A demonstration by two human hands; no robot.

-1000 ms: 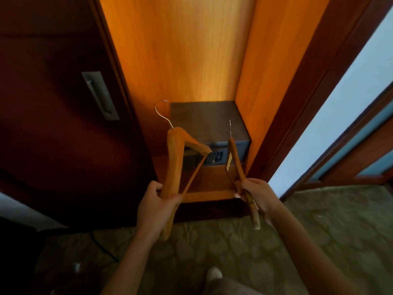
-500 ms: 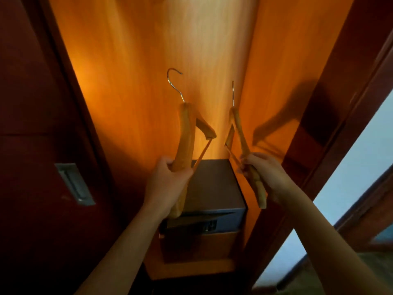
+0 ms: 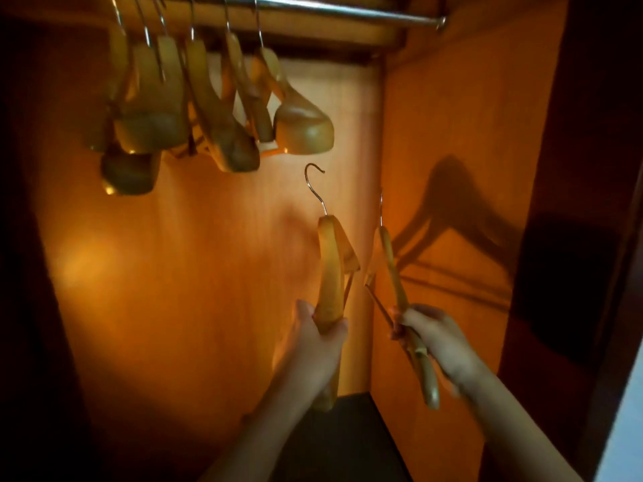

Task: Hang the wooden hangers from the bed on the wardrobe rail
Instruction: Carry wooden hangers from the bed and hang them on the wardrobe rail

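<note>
I'm gripping one stiff, light hanger [image 3: 330, 273] by its arm in left hand [image 3: 313, 346], another hanger [image 3: 393, 269] in right hand [image 3: 435, 339], below rail [image 3: 348, 10].

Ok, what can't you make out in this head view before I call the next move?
- Rail: left end cut off by the top edge.
- Hung hangers: overlapping and blurred, count unclear.
- Right hand's hanger: hook edge-on, direction unreadable.
- Bed: outside the view.
</note>
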